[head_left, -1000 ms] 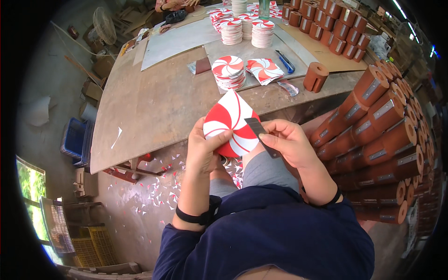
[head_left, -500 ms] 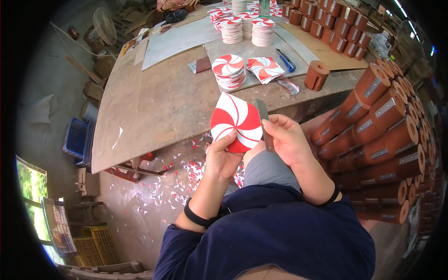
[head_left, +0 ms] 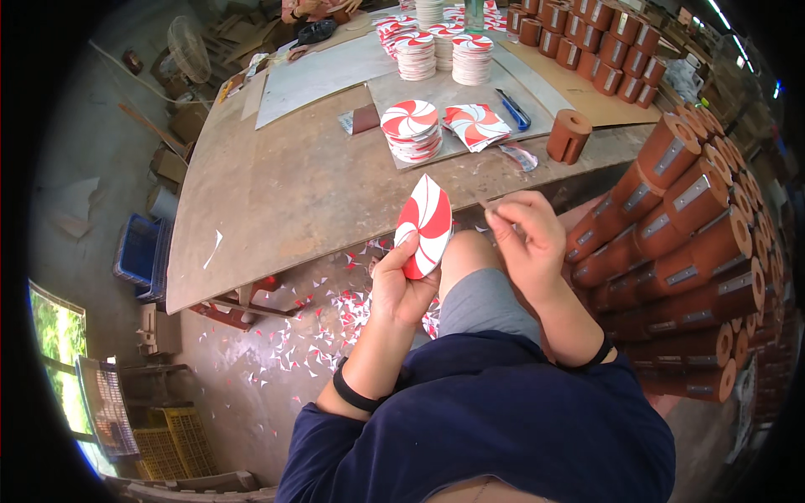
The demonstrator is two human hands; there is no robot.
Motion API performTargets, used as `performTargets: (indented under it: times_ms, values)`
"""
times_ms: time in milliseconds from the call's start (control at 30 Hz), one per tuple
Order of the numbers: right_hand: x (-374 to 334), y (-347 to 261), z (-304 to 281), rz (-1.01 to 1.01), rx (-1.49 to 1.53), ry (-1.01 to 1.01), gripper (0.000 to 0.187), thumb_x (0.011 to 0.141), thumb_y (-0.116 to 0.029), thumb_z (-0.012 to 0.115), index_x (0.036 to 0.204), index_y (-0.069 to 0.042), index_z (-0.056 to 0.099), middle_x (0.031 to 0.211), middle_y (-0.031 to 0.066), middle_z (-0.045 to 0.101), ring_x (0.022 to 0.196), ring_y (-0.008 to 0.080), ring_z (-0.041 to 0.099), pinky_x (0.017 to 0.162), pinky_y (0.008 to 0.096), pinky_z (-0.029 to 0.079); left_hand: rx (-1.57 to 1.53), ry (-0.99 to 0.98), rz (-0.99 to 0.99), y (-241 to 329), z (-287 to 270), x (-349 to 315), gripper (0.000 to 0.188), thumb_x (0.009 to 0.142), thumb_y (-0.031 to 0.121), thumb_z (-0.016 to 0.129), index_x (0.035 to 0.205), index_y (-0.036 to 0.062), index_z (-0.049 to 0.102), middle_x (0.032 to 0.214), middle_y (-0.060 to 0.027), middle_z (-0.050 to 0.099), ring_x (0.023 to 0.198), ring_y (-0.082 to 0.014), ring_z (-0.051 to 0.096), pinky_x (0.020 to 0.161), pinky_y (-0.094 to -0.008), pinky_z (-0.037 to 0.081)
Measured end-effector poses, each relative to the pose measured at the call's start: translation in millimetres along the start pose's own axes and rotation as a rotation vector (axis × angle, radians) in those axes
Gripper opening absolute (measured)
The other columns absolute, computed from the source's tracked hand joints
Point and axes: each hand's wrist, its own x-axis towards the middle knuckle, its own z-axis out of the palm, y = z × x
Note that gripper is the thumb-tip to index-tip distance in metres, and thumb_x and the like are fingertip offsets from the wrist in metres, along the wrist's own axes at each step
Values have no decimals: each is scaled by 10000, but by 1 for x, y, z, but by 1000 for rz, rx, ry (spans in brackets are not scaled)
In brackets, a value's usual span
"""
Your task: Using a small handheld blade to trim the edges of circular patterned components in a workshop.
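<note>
My left hand (head_left: pixel 401 285) pinches a red-and-white swirl-patterned disc (head_left: pixel 426 222) between thumb and fingers. The disc is tilted so it looks narrow, and its upper end runs to a point. To the right, apart from it, my right hand (head_left: pixel 530 239) is closed on a flat grey strip (head_left: pixel 485 204) that shows almost edge-on. Just beyond my hands, a stack of round swirl discs (head_left: pixel 409 120) stands on the table, beside a pile of swirl pieces with cornered outlines (head_left: pixel 476 124).
The wooden table (head_left: pixel 277 184) carries a blue cutter (head_left: pixel 514 109), a brown slotted cylinder (head_left: pixel 569 137) and more disc stacks (head_left: pixel 471 59). Many brown cylinders (head_left: pixel 671 201) are piled close on my right. Red and white scraps (head_left: pixel 293 348) litter the floor. Another person's hand (head_left: pixel 348 7) shows at the far end.
The disc has turned from facing up to a steeper tilt. My right hand has drawn the grey strip away from its edge and swung it from broad side to nearly edge-on.
</note>
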Motion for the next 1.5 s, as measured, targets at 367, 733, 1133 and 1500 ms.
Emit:
performTargets:
  times_ms: [367, 733, 1133, 1500]
  values:
    - [3, -19, 3, -476, -331, -69, 256, 549, -13, 629, 792, -92, 634, 763, 8, 540, 637, 148, 479, 723, 324, 387, -123, -116, -167, 4, -6, -3, 250, 792, 26, 472, 1034, -20, 430, 977, -115, 540, 887, -199, 552, 761, -290, 483]
    - [9, -22, 2, -509, -381, -47, 227, 561, -39, 617, 782, -90, 635, 750, -10, 534, 633, 136, 463, 725, 313, 361, -122, -98, -177, 5, -9, -4, 245, 789, 21, 472, 1028, -20, 435, 973, -110, 544, 892, -186, 553, 752, -286, 487]
    - [12, -20, -2, -517, -380, -40, 249, 571, -71, 569, 810, -91, 636, 742, -22, 527, 620, 139, 430, 691, 327, 340, -104, -185, -220, 4, -5, -8, 260, 789, 30, 468, 1043, -14, 436, 986, -107, 551, 885, -187, 560, 751, -297, 483]
    - [14, -22, -5, -466, -366, -29, 244, 567, -14, 583, 802, -62, 627, 744, -7, 532, 630, 145, 465, 689, 322, 356, -5, -104, -195, -3, 13, -20, 226, 773, 41, 468, 991, -21, 461, 897, -139, 563, 815, -204, 581, 615, -281, 533]
